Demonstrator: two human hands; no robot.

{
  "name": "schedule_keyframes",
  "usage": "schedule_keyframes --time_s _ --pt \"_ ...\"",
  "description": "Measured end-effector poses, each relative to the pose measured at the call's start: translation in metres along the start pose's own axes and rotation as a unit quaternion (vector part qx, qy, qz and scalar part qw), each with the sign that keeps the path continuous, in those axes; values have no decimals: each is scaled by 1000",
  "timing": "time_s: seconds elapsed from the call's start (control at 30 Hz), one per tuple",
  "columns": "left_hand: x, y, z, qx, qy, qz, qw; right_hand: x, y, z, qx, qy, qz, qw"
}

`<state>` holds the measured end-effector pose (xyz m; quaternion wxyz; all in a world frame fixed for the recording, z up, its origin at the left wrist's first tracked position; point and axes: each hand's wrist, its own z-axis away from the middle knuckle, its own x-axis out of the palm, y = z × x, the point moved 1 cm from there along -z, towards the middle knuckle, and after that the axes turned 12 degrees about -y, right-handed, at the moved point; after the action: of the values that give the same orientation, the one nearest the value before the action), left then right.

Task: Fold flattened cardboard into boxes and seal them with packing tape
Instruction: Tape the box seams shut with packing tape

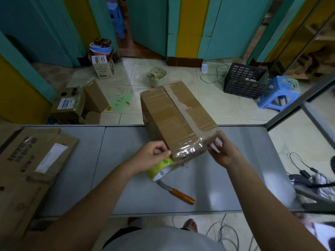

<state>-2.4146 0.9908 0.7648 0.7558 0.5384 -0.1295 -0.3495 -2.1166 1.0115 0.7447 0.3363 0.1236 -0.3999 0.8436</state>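
A brown cardboard box (178, 116), folded up and taped along its top seam, stands on the grey table (235, 169), reaching past the far edge. Clear tape shines across its near end. My left hand (154, 156) grips a roll of packing tape (160, 169) with a yellow-green core, held against the box's near left corner. My right hand (222, 151) has straight fingers touching the box's near right corner.
A knife (178, 193) with an orange wooden handle lies on the table just below the tape roll. Flattened cardboard (30, 165) is stacked at the table's left end. Cables (311, 174) lie at the right. Boxes, a black crate (244, 80) and a blue stool (279, 93) stand on the floor beyond.
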Motion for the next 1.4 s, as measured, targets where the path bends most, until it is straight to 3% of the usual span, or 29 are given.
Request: schedule_keyframes --time_s 0.1,0.17,0.23,0.3,0.33,0.4,0.47,0.5,0.7,0.8,1.03,1.2,1.4 --pt "25 6 -5 1 39 41 998 7 -15 1 -56 51 75 994" --pt "35 9 -8 2 65 64 996 11 -19 12 -148 114 193 963" --pt "40 9 -10 -1 79 87 993 17 -20 30 -309 147 352 871" --pt "44 10 -12 -5 82 92 992 29 -13 51 -439 91 483 752" --pt "46 11 -13 -4 84 91 992 36 -8 57 -457 34 539 706" --pt "48 15 -16 1 89 92 992 49 6 61 -396 -68 654 641" --pt "51 18 -18 3 83 92 992 53 17 57 -333 -101 732 586" --pt "52 19 -18 2 76 89 993 53 19 55 -324 -108 743 576" --pt "53 14 -19 13 59 90 994 40 4 48 -317 -155 737 577" --pt "56 12 -23 -16 80 76 994 41 6 48 -314 -151 750 562" --pt "56 -2 -17 -112 89 -35 989 41 5 49 -317 -140 745 569" --pt "62 5 0 -19 126 -13 992 39 2 48 -304 -152 725 599" --pt "62 -4 1 74 71 88 991 37 4 42 -303 -167 707 616"
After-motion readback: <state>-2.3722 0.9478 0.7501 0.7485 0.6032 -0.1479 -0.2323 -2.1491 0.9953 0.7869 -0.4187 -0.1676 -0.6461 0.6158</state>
